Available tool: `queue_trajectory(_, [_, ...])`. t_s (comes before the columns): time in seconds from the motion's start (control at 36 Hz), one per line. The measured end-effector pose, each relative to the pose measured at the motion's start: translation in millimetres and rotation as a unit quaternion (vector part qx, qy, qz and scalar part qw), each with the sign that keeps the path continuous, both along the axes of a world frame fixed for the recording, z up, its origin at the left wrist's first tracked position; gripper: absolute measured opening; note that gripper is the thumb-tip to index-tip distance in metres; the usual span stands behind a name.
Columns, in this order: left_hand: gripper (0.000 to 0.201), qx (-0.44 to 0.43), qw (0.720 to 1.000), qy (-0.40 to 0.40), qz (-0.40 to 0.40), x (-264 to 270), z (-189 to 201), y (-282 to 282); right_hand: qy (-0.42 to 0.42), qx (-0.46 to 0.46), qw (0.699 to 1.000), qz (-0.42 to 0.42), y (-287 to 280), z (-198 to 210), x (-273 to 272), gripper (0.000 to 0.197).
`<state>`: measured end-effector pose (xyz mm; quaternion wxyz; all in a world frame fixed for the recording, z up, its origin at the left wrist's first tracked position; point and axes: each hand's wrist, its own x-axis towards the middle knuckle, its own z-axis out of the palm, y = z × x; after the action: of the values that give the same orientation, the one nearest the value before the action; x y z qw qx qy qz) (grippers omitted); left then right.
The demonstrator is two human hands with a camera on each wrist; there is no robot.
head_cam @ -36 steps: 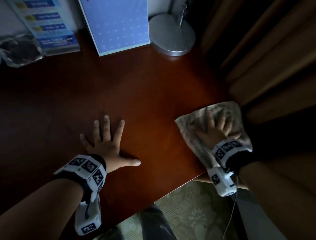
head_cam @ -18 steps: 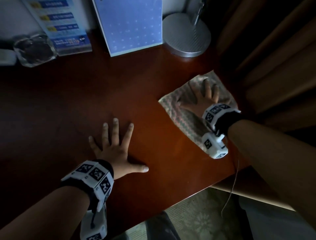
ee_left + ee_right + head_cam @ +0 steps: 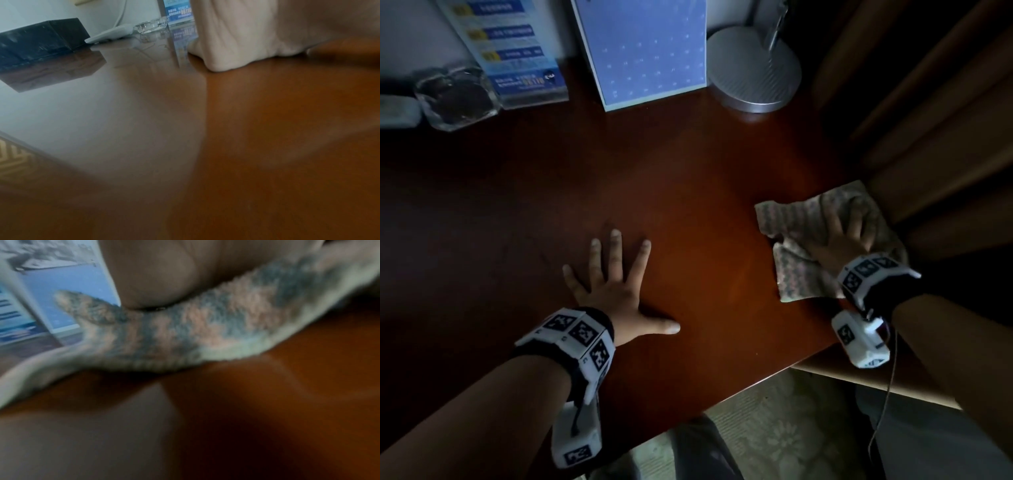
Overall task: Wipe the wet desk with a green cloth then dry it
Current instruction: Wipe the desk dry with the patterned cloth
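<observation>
Both hands lie on the dark wooden worktop (image 3: 688, 178): the left hand (image 3: 616, 287) is flat with fingers spread, holding nothing. The right hand (image 3: 842, 240) presses with straight fingers on the patterned cloth (image 3: 791, 219), crumpled near the worktop's right edge.

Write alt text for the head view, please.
A right hand presses a patterned cloth flat near the right edge of a dark wooden desk, while the left hand rests spread on it. A lamp base and cards stand at the back.
</observation>
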<state>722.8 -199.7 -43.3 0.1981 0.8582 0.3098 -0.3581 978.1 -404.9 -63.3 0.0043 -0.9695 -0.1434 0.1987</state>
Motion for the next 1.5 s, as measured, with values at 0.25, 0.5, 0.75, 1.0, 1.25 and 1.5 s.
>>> queue_trajectory(0.25, [0.134, 0.009, 1.0, -0.002, 0.001, 0.0, -0.6, -1.6, 0.039, -0.036, 0.996, 0.071, -13.5, -7.4, -112.0, 0.104])
queue_trajectory(0.5, [0.132, 0.021, 1.0, -0.013, 0.0, -1.5, -3.4, -1.7, 0.083, -0.027, 0.975, 0.203, -14.0, -2.1, -180.1, 0.096])
queue_trajectory(0.75, [0.134, 0.009, 1.0, -0.003, -0.001, -1.5, -0.8, -2.2, 0.037, -0.04, 0.98, 0.189, -59.9, -11.0, -107.5, 0.099])
queue_trajectory(1.0, [0.134, 0.001, 1.0, -0.003, -0.001, -1.7, 0.2, -2.0, -0.04, 0.015, 0.999, -0.007, -88.4, -12.3, -20.2, 0.104])
queue_trajectory(1.25, [0.134, 0.015, 1.0, -0.017, 0.0, -3.1, -3.2, -2.2, -0.058, 0.017, 0.991, -0.116, -79.5, -14.9, -27.5, 0.091])
queue_trajectory(1.5, [0.122, 0.078, 0.993, -0.089, -0.008, -8.9, 4.9, -18.7, -0.06, 0.03, 0.993, -0.093, -24.6, -13.3, -140.6, 0.089])
